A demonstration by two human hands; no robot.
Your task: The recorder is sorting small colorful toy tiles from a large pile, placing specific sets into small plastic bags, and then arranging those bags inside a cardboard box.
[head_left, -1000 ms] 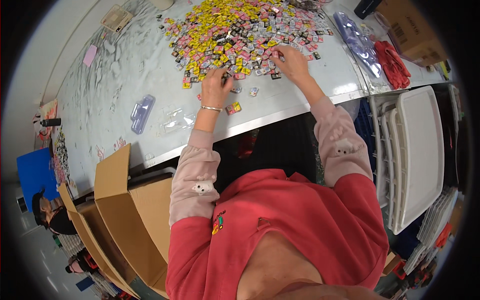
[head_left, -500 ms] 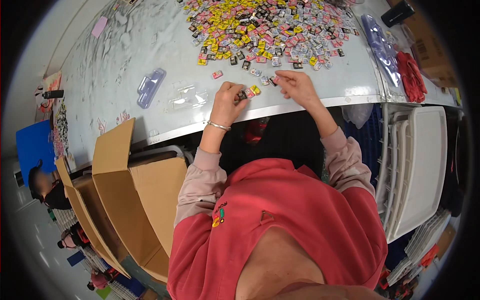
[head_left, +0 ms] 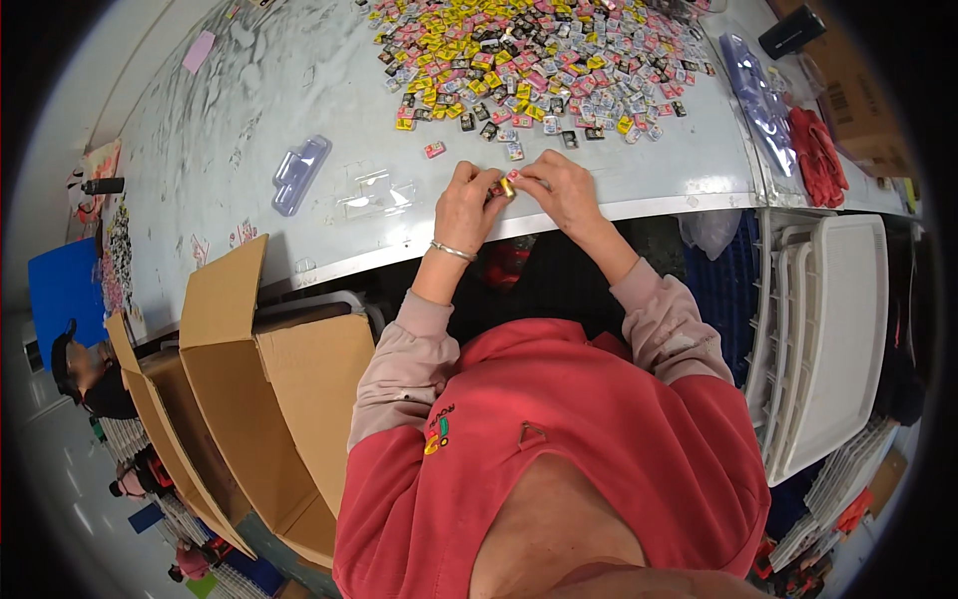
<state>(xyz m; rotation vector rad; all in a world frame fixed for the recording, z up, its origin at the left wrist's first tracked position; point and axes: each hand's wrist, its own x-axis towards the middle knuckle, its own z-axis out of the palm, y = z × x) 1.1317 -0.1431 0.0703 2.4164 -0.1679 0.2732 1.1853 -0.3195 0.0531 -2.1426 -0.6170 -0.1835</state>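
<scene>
My left hand (head_left: 466, 208), with a silver bangle at the wrist, is closed on a short row of small block-shaped pieces (head_left: 505, 188), one of them yellow. My right hand (head_left: 567, 192) meets it from the right, thumb and fingertips pinching a small pink piece (head_left: 515, 175) against the end of that row. Fingers partly cover both. Just beyond the hands lie a loose whitish piece (head_left: 515, 152), a black piece (head_left: 570, 140) and a pink piece (head_left: 434, 150). Farther back spreads a big heap of such pieces (head_left: 539, 75) in yellow, pink, black and white.
Clear plastic trays (head_left: 301, 176) lie on the white table (head_left: 230, 150), left of my hands. At the right are another clear tray (head_left: 758, 100), red gloves (head_left: 818, 160) and a black bottle (head_left: 791, 32). Open cardboard boxes (head_left: 314, 399) stand lower left; stacked white trays (head_left: 833, 339) lower right.
My right hand has moved left with a pink piece and now touches the row in my left hand. A few loose pieces by the heap's near edge have shifted.
</scene>
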